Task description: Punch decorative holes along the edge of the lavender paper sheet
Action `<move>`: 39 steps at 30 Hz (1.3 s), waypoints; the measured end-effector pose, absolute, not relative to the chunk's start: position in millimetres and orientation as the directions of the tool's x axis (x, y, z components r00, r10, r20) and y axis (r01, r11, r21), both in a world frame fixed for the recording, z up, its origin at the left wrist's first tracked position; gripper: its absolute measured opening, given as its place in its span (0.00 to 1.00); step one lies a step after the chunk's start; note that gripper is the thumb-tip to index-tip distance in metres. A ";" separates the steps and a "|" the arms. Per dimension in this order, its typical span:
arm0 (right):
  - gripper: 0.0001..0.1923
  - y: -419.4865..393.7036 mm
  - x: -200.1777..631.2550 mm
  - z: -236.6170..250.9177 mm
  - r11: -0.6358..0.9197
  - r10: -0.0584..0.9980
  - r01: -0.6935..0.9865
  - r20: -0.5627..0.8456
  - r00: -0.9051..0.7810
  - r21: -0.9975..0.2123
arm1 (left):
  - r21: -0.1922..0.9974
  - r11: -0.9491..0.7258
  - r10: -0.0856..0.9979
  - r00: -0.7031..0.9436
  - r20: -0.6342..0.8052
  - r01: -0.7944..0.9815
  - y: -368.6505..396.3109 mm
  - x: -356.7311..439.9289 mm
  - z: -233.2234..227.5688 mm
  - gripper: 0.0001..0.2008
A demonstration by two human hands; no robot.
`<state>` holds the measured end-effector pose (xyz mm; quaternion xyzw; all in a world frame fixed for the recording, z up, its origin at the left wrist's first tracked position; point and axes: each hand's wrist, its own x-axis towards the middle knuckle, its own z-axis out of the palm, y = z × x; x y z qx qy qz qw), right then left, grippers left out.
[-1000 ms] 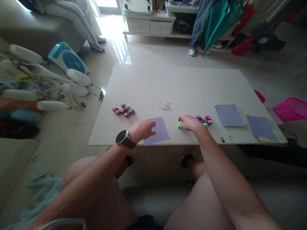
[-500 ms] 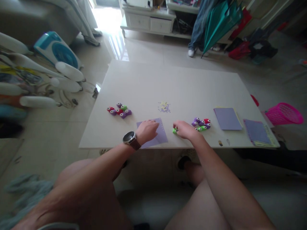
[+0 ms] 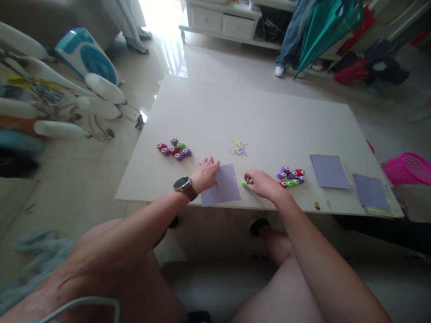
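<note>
Just below the frame's centre, the right hand [image 3: 261,182] pinches a green toy [image 3: 245,183]; the left hand [image 3: 206,174], fingers loosely spread, touches a purple sheet [image 3: 226,187]. At right, the pink basket's [image 3: 408,170] contents are too blurred to tell.

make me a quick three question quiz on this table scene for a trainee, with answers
1. On which wrist is the watch?
2. What colour is the eyed piece at the right hand? a) red b) green c) purple
3. True or false: the loose yellow and purple bits lie between the left-hand cluster and the right-hand cluster.

Key: 1. Left; 2. b; 3. True
</note>
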<state>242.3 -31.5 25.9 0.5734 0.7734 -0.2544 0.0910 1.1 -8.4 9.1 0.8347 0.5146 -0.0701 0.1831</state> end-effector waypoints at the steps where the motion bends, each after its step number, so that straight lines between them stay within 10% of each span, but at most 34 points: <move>1: 0.09 -31.6 242.5 25.7 0.214 0.840 0.932 -0.432 -0.328 -0.291 | 0.239 -0.401 0.832 0.460 -0.308 0.885 -7.9 -0.3 7.5 0.24; 39: 0.05 -32.5 230.8 41.4 0.184 0.871 0.944 -0.399 -0.285 -0.273 | 0.509 -0.280 0.840 0.465 -0.282 0.814 7.7 -4.0 -2.2 0.18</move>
